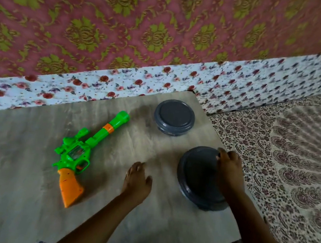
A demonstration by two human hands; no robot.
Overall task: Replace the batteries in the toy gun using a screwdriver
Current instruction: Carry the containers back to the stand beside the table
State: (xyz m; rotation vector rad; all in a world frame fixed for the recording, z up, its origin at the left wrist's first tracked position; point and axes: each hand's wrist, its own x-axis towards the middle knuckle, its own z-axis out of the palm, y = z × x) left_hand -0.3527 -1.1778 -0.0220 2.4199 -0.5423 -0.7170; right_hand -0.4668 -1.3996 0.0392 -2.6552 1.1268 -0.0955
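On a pale wood-grain tabletop (pixel 21 194) the toy gun (pixel 81 151) lies untouched at left – the right hand (pixel 228 172) grips the nearer lidded grey container (pixel 195 175), the left hand (pixel 137 180) rests open beside it – so opening it probably comes next.

The gun (pixel 81 151) looks like glossy moulded plastic, green with an orange grip and a clear window at its middle. The surface (pixel 14 173) has a pale wood-grain finish, smooth and matt. Both grey tubs, the far tub (pixel 174 117) and the near tub (pixel 197 176), look like plastic with a dull sheen. The bedsheet (pixel 294 160) is printed cloth. The wall covering (pixel 128 24) is embossed and rough-looking.
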